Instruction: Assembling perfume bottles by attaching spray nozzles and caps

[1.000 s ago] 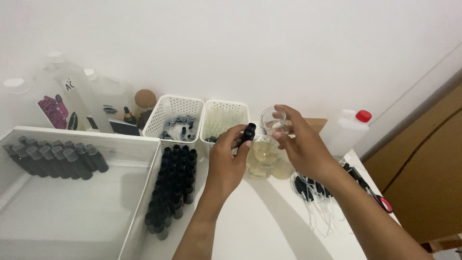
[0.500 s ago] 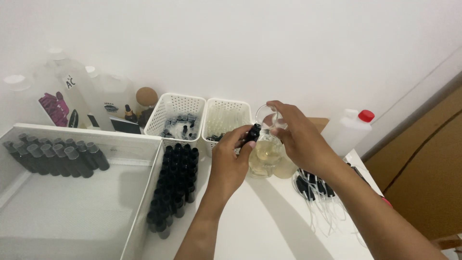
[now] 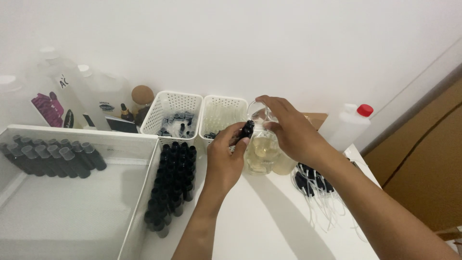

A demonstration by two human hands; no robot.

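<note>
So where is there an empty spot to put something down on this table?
The big white tray is mostly bare below its row of grey-capped bottles. The tabletop is free in front, between the block of black bottles and the pile of black pump tops. It is crowded at the back: two white baskets, jugs, and both hands around the glass jar.

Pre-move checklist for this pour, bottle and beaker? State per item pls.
1. Left hand grips the small black bottle: ok, fingers wrapped round it.
2. Right hand holds the glass beaker from above: ok.
3. Beaker holds pale yellow liquid: ok, visible in its lower part.
4. Beaker lip lined up over bottle mouth: cannot tell, fingers hide the contact.
5. Bottle mouth uncapped: cannot tell, too small and dark.
6. Table under the hands free of spills: ok, none visible; the block of black bottles stands to the left, apart from the hands.
</note>
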